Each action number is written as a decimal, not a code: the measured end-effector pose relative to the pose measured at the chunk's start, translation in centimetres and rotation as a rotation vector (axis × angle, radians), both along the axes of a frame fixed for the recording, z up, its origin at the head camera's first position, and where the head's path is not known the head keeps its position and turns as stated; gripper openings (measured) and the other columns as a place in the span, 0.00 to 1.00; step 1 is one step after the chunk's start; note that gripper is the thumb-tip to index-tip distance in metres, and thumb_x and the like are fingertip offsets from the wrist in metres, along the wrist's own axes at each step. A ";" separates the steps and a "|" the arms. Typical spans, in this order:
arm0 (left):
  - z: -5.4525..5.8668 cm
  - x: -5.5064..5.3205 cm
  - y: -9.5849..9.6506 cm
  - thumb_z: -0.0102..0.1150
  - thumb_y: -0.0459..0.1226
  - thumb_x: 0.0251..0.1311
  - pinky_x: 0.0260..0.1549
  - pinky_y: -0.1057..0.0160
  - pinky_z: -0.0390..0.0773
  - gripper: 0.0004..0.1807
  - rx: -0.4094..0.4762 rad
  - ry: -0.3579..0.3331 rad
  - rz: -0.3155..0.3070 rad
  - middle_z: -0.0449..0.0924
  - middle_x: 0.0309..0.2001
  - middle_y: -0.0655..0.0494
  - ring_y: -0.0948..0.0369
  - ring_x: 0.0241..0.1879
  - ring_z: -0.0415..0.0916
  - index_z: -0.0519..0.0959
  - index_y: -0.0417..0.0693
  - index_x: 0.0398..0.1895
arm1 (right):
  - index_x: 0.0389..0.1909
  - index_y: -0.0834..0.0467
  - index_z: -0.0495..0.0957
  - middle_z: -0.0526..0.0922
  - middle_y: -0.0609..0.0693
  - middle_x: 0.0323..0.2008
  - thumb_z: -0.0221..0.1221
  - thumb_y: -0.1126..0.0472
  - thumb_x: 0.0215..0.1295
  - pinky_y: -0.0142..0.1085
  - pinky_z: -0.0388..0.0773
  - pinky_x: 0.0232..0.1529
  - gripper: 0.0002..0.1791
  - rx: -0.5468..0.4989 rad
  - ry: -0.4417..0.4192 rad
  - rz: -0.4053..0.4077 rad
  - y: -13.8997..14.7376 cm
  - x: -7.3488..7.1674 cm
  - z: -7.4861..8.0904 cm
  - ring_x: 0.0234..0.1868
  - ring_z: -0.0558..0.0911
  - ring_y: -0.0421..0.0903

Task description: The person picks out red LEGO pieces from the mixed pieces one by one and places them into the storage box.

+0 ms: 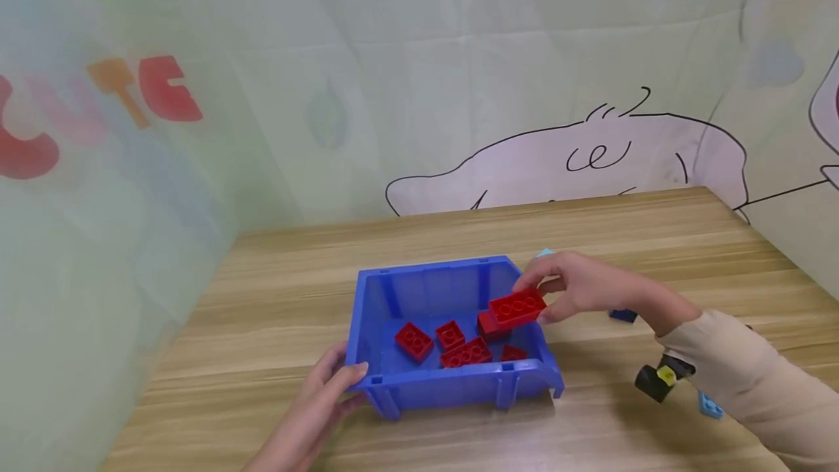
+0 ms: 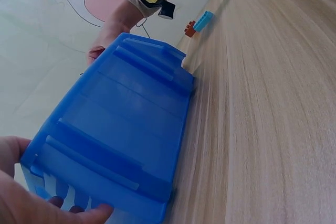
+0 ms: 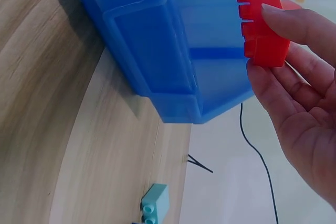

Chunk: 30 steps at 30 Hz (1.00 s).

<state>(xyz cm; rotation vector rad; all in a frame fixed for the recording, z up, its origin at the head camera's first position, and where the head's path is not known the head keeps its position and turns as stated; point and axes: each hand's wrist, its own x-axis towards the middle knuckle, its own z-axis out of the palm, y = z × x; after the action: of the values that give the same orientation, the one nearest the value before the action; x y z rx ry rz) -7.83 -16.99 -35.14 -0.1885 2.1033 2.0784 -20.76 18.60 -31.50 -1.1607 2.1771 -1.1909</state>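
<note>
A blue plastic bin [image 1: 432, 395] stands on the wooden table. My left hand [image 1: 321, 392] grips its near left corner, thumb over the rim and the other fingers against the outside, as the left wrist view shows of the bin [image 2: 121, 114]. Over the bin's right side, my right hand [image 1: 580, 282] pinches a red toy brick [image 1: 518, 307] between thumb and fingers. In the right wrist view the studs of that brick [image 3: 260, 19] face the bin's inside. Several loose red bricks [image 1: 414, 342] lie on the bin floor, one of them partly hidden below the held brick.
Right of the bin lie a dark blue brick [image 1: 623, 315] and a light blue brick [image 1: 710, 405], near the right sleeve [image 1: 754, 370]. Another light blue piece [image 1: 545, 253] shows behind the right hand. An orange-red brick [image 2: 190, 28] appears in the left wrist view. A printed cloth [image 1: 295, 93] hangs behind the table.
</note>
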 end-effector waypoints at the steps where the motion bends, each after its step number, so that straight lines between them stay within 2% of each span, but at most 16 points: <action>1: 0.0 0.0 0.0 0.49 0.36 0.58 0.51 0.48 0.73 0.31 0.002 0.000 0.000 0.65 0.57 0.35 0.49 0.53 0.68 0.58 0.31 0.64 | 0.48 0.57 0.78 0.78 0.50 0.45 0.65 0.66 0.52 0.41 0.76 0.51 0.20 0.004 -0.004 0.000 -0.2 0.0 0.1 0.48 0.76 0.48; 8: 0.0 0.0 0.0 0.49 0.36 0.58 0.50 0.51 0.73 0.30 0.011 -0.003 0.002 0.65 0.56 0.36 0.51 0.52 0.69 0.58 0.32 0.63 | 0.47 0.54 0.78 0.78 0.47 0.46 0.66 0.65 0.52 0.40 0.76 0.52 0.20 0.053 -0.015 -0.014 -1.4 -0.1 0.5 0.49 0.76 0.47; 14: -0.1 0.0 0.0 0.49 0.36 0.58 0.50 0.52 0.73 0.30 0.017 -0.007 0.000 0.66 0.56 0.36 0.52 0.51 0.69 0.58 0.32 0.63 | 0.46 0.55 0.79 0.78 0.47 0.46 0.65 0.66 0.52 0.41 0.75 0.52 0.18 0.078 0.000 0.010 -2.6 -0.3 0.8 0.49 0.75 0.47; 25: 0.0 0.0 -0.1 0.47 0.35 0.59 0.50 0.51 0.73 0.30 0.018 -0.004 -0.006 0.65 0.57 0.36 0.53 0.51 0.69 0.57 0.30 0.64 | 0.44 0.58 0.79 0.79 0.48 0.43 0.65 0.68 0.51 0.37 0.78 0.48 0.17 0.045 -0.002 0.090 -4.7 -0.7 0.7 0.45 0.77 0.46; 30: 0.0 0.0 -0.1 0.47 0.35 0.60 0.50 0.51 0.73 0.30 0.013 -0.005 -0.001 0.65 0.56 0.36 0.53 0.50 0.70 0.56 0.30 0.64 | 0.44 0.58 0.80 0.79 0.48 0.42 0.65 0.69 0.50 0.38 0.77 0.49 0.17 0.038 -0.003 0.110 -5.5 -0.8 0.8 0.45 0.78 0.45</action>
<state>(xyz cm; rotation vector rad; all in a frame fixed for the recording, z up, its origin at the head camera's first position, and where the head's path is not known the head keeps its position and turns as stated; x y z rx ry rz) -7.87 -17.07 -35.17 -0.1906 2.0856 2.0883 -21.56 13.13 -30.67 -1.2442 2.0952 -1.1000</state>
